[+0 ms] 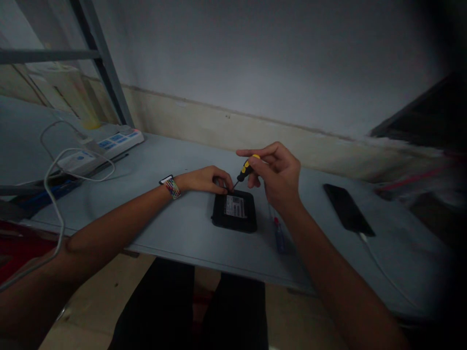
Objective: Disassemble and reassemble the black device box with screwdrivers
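A small black box (234,211) with a white label lies flat on the grey table (175,228). My right hand (276,175) is closed round a yellow and black screwdriver (244,170), whose tip points down at the box's far left corner. My left hand (206,180) rests at that same corner with its fingers curled, pressing on the box's edge beside the tip. A striped band with a watch (170,185) is on my left wrist.
A black phone (348,209) with a white cable lies on the table at the right. A second small tool with a red part (279,234) lies just right of the box. A white power strip (104,146) with white cables sits at the far left. A metal rack post (105,68) rises behind it.
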The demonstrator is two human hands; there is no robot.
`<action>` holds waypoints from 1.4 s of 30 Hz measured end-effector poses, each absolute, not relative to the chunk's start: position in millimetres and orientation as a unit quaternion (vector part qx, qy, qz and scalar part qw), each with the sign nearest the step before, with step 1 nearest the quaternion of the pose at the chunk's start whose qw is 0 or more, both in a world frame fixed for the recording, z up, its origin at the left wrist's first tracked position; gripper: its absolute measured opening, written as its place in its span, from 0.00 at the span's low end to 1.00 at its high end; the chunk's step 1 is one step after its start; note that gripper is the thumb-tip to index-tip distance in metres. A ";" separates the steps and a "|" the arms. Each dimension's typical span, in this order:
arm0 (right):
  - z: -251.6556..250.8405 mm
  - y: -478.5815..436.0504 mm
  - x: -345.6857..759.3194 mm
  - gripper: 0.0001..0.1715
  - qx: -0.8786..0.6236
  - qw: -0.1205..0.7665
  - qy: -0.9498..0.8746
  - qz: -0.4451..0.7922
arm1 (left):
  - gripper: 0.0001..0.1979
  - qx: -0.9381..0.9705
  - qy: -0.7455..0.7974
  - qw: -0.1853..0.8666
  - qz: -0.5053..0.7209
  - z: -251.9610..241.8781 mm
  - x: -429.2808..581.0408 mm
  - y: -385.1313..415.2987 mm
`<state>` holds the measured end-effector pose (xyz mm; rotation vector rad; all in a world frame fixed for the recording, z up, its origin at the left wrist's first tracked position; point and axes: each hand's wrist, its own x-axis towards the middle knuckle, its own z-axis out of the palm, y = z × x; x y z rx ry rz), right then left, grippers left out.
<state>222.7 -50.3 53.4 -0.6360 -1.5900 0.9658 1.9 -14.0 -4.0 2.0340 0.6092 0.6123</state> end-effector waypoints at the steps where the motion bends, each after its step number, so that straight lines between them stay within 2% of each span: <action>1: 52.7 -48.9 222.1 0.22 -0.275 0.560 -0.666 0.409 | 0.09 0.824 0.246 0.447 0.246 -4.3 1.7 -13.7; 3: 51.3 -46.0 222.1 0.26 -0.278 0.561 -0.658 0.418 | 0.09 0.827 0.244 0.444 0.243 -4.9 1.3 -13.1; 11: 52.3 -46.2 224.8 0.14 -0.240 0.540 -0.679 0.435 | 0.09 0.827 0.243 0.444 0.246 -6.3 1.5 -12.1; 13: 53.1 -46.1 222.5 0.15 -0.248 0.552 -0.677 0.418 | 0.09 0.826 0.242 0.445 0.247 -6.0 1.5 -12.3; 17: 53.2 -43.7 218.7 0.25 -0.260 0.554 -0.660 0.435 | 0.09 0.825 0.245 0.446 0.247 -6.6 1.5 -11.9; 22: 53.4 -44.4 222.0 0.18 -0.240 0.529 -0.671 0.461 | 0.09 0.827 0.239 0.443 0.249 -7.8 1.5 -11.4; 26: 54.2 -45.1 221.7 0.13 -0.235 0.554 -0.676 0.425 | 0.10 0.830 0.247 0.438 0.241 -6.5 1.0 -12.7; 30: 55.0 -44.5 218.0 0.22 -0.243 0.560 -0.653 0.449 | 0.10 0.833 0.250 0.433 0.236 -5.9 0.6 -12.7; 34: 56.5 -45.6 218.9 0.15 -0.226 0.541 -0.651 0.482 | 0.10 0.830 0.248 0.439 0.238 -6.3 1.1 -12.0; 38: 57.8 -47.2 221.7 0.11 -0.228 0.540 -0.670 0.456 | 0.10 0.827 0.247 0.445 0.238 -6.3 1.4 -12.3; 40: 57.5 -46.9 221.6 0.12 -0.241 0.546 -0.674 0.436 | 0.10 0.827 0.249 0.444 0.239 -6.0 1.4 -12.8; 42: 56.4 -45.9 220.5 0.18 -0.252 0.551 -0.668 0.433 | 0.10 0.830 0.248 0.439 0.238 -5.8 1.2 -13.1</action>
